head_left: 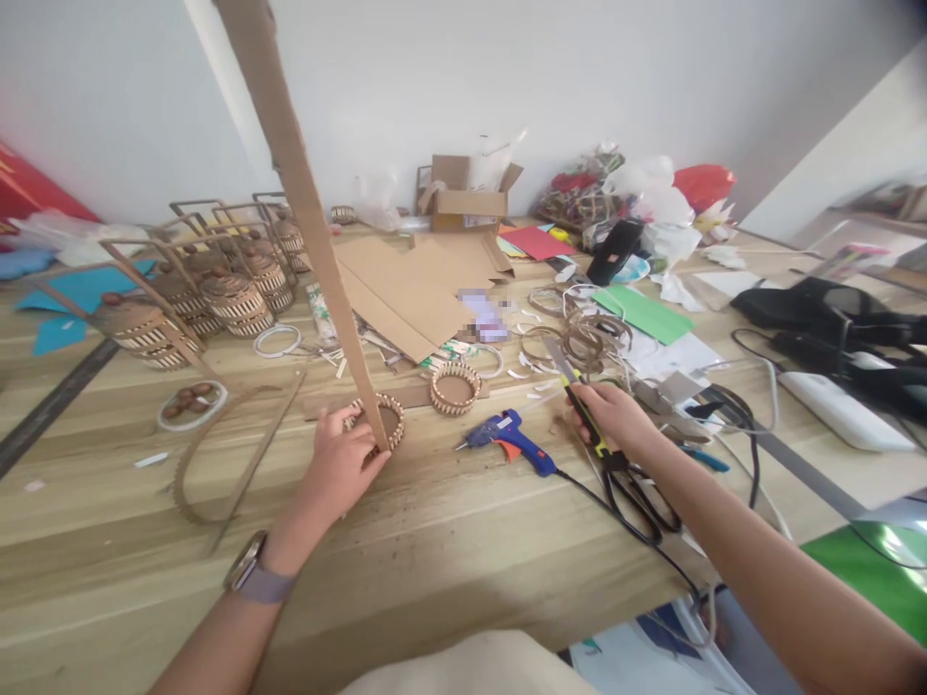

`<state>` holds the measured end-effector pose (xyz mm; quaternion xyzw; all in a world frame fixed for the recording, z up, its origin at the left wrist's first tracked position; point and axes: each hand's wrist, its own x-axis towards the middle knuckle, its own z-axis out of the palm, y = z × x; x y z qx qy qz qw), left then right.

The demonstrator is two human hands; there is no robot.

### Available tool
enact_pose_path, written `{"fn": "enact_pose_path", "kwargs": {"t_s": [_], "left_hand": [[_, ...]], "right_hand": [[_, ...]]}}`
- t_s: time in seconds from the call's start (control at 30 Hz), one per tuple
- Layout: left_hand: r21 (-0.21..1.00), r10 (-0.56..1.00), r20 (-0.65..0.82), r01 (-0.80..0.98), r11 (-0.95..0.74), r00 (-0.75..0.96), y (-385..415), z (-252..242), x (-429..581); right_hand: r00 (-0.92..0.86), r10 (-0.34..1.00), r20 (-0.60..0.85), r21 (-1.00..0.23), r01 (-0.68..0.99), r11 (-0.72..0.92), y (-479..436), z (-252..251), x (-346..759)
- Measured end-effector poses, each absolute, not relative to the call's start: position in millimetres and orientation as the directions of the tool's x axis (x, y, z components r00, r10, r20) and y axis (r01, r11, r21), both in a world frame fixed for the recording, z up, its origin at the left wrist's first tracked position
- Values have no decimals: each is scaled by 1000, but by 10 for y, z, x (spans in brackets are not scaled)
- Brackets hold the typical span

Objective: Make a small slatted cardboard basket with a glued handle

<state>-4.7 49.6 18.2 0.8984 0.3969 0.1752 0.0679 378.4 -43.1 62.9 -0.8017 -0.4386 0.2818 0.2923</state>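
Baskets (238, 306) look finished; our left grip (346, 458) pinches a strip (319, 227) against a handleless base (395, 415); our right grip (614, 413) clasps a knife (595, 434).

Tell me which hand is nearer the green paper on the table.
Right. The right hand, holding a utility knife, is in front of the green paper; the left hand is farther, to its left.

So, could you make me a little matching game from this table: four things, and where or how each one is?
1. cardboard strip
2. glue gun
3. utility knife
4. watch

A. gripped in the right hand
B. worn, not held
C. slanting up from the left hand
D. blue, lying on the table

Pairs: 1-C, 2-D, 3-A, 4-B
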Motion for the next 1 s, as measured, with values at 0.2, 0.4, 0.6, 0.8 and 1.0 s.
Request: {"fn": "enact_pose_path", "kwargs": {"t_s": [0.2,0.4,0.6,0.8,1.0], "left_hand": [[290,742,270,683,-670,613,503,161,-44],[303,748,253,684,-664,614,485,176,-27],[306,764,203,701,-644,612,440,219,-5],[317,771,191,705,-634,608,424,236,3],[320,781,189,714,-622,595,426,228,10]], "right_hand": [[446,882,-149,-559,698,-448,-37,709,4017],[407,912,-50,-323,857,-401,284,761,4294],[270,963,28,-168,950,-261,297,895,4154],[148,969,-199,-63,985,-163,-231,763,3309],[52,972,-229,-166,982,-92,-513,428,3066]]}}
